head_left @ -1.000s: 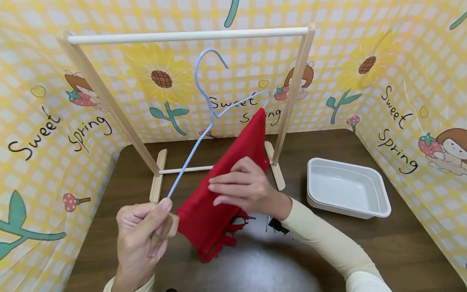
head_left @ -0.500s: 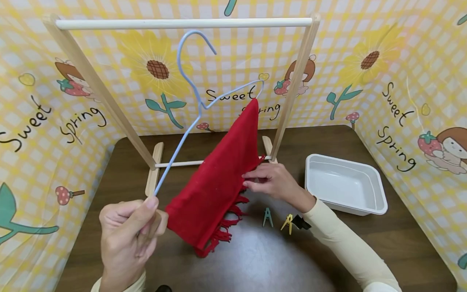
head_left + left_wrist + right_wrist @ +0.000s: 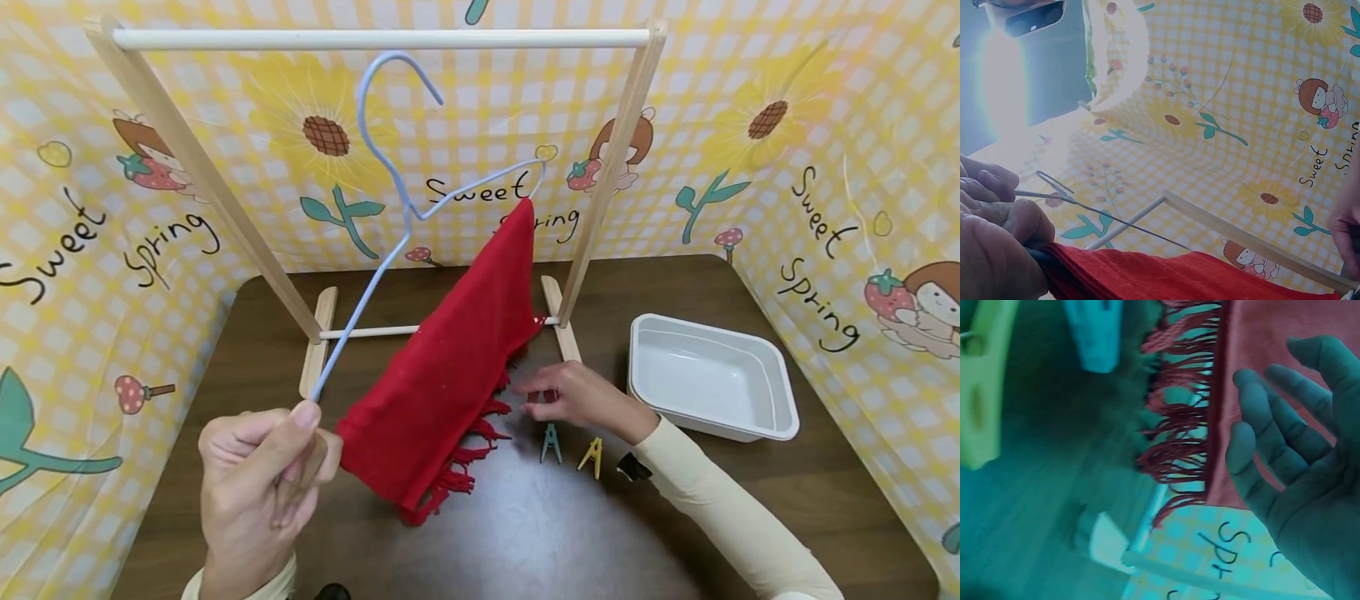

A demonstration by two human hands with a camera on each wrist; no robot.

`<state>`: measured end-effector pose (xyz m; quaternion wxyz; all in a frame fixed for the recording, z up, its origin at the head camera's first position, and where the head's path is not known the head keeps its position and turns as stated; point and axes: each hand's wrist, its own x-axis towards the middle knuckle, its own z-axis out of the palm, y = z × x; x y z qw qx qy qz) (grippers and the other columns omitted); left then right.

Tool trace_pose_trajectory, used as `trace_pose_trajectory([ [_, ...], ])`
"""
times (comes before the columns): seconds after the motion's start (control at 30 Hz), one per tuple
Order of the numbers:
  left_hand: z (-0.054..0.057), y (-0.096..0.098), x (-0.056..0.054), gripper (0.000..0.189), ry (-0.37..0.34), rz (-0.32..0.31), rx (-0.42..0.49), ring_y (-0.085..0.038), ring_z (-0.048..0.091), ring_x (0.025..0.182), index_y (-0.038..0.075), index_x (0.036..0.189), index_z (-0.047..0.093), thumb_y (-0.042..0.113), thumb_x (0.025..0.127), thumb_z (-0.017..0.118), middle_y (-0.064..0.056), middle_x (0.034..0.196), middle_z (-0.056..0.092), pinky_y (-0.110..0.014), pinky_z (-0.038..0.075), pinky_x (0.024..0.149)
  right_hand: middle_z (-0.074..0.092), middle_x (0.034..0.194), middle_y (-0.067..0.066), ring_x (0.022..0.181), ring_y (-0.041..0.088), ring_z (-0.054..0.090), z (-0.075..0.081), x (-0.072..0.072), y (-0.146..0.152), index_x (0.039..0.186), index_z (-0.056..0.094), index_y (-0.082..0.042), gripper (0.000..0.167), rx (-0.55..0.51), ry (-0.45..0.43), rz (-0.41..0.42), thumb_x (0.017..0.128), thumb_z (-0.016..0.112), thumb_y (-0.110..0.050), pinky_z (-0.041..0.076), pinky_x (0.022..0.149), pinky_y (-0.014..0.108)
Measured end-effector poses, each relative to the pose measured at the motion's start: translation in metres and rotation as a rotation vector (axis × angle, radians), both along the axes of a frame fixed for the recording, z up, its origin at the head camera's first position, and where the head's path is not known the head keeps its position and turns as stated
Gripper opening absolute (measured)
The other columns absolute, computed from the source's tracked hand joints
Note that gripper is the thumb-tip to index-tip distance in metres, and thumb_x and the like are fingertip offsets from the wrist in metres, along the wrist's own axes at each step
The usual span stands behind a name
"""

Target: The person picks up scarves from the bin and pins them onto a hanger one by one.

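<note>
My left hand (image 3: 262, 492) grips the lower left end of a light blue wire hanger (image 3: 367, 292), its hook just below the rack's top bar in the head view. Over the hanger's lower bar drapes a folded red fringed scarf (image 3: 450, 367); the left wrist view shows its folded edge (image 3: 1147, 275) beside my fingers. My right hand (image 3: 581, 398) holds nothing, its fingers loosely bent beside the fringe (image 3: 1179, 425). A green clothespin (image 3: 551, 443) and a yellow clothespin (image 3: 591, 457) lie on the table just below that hand.
A wooden rack with a white top bar (image 3: 375, 39) stands behind the scarf. To the right is a white plastic basin (image 3: 712, 375) on the dark brown table (image 3: 750, 508). Yellow checked cloth (image 3: 465, 125) encloses the back and sides.
My right hand has come off the scarf, moving right and down to above the clothespins, which have come into view. My left hand and the hanger have shifted slightly left in the head view.
</note>
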<state>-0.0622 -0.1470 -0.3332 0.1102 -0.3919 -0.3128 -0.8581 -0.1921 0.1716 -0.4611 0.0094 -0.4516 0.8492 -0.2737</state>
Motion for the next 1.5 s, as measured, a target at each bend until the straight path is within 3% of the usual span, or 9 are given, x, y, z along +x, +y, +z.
trace_pose_trajectory([
  [0.2, 0.0, -0.002, 0.0, 0.048, -0.004, 0.003, 0.002, -0.008, 0.024, 0.03, -0.002, 0.054, 0.03, -0.025, 0.095, 0.022, -0.002, 0.036, 0.026, -0.018, 0.019, 0.04, 0.072, 0.101, 0.007, 0.074, 0.008, 0.061, -0.008, 0.002, 0.009, 0.116, 0.075, -0.006, 0.027, 0.133, -0.107, 0.001, 0.089, 0.07, -0.006, 0.052, 0.066, 0.018],
  [0.33, -0.001, -0.003, -0.001, 0.047, -0.01, 0.009, 0.003, -0.008, 0.025, 0.03, -0.003, 0.054, 0.031, -0.025, 0.094, 0.021, -0.002, 0.037, 0.026, -0.019, 0.019, 0.04, 0.069, 0.111, 0.008, 0.09, 0.013, 0.064, -0.016, 0.006, 0.015, 0.12, 0.074, -0.008, 0.031, 0.202, -0.134, 0.016, 0.089, 0.071, -0.007, 0.057, 0.078, 0.025],
  [0.47, -0.004, -0.004, -0.001, 0.048, -0.022, 0.018, -0.003, -0.009, 0.025, 0.03, -0.003, 0.054, 0.032, -0.026, 0.094, 0.02, -0.002, 0.037, 0.027, -0.019, 0.019, 0.04, 0.067, 0.119, 0.007, 0.111, 0.02, 0.06, -0.024, 0.012, 0.019, 0.125, 0.072, -0.012, 0.036, 0.268, -0.108, 0.052, 0.089, 0.074, -0.009, 0.056, 0.092, 0.032],
  [0.67, -0.005, -0.006, -0.001, 0.049, -0.031, 0.028, -0.016, -0.009, 0.024, 0.03, -0.002, 0.053, 0.031, -0.026, 0.094, 0.019, -0.002, 0.037, 0.027, -0.019, 0.018, 0.04, 0.065, 0.122, 0.001, 0.115, 0.016, 0.054, -0.033, 0.017, 0.024, 0.13, 0.069, -0.018, 0.049, 0.314, -0.089, 0.12, 0.085, 0.076, -0.003, 0.053, 0.093, 0.029],
  [0.9, -0.006, -0.006, -0.002, 0.048, -0.046, 0.029, -0.02, -0.009, 0.024, 0.03, -0.004, 0.054, 0.032, -0.026, 0.094, 0.018, -0.003, 0.037, 0.027, -0.02, 0.019, 0.039, 0.062, 0.127, -0.002, 0.117, 0.016, 0.051, -0.044, 0.021, 0.027, 0.133, 0.066, -0.018, 0.058, 0.331, 0.036, 0.162, 0.079, 0.078, 0.001, 0.048, 0.097, 0.035],
  [1.3, -0.011, -0.006, 0.0, 0.048, -0.068, 0.052, -0.045, -0.009, 0.022, 0.03, -0.004, 0.055, 0.033, -0.026, 0.093, 0.015, -0.003, 0.037, 0.026, -0.019, 0.019, 0.038, 0.065, 0.119, -0.009, 0.111, 0.011, 0.05, -0.046, 0.024, 0.02, 0.118, 0.071, -0.027, 0.041, 0.335, 0.095, 0.205, 0.084, 0.073, -0.004, 0.044, 0.09, 0.028],
  [1.5, -0.011, -0.006, 0.0, 0.048, -0.08, 0.058, -0.051, -0.009, 0.021, 0.03, -0.004, 0.055, 0.033, -0.026, 0.094, 0.015, -0.003, 0.037, 0.026, -0.018, 0.017, 0.036, 0.066, 0.115, -0.008, 0.108, 0.011, 0.049, -0.044, 0.024, 0.019, 0.113, 0.074, -0.024, 0.029, 0.322, 0.06, 0.17, 0.086, 0.077, -0.015, 0.044, 0.089, 0.027],
])
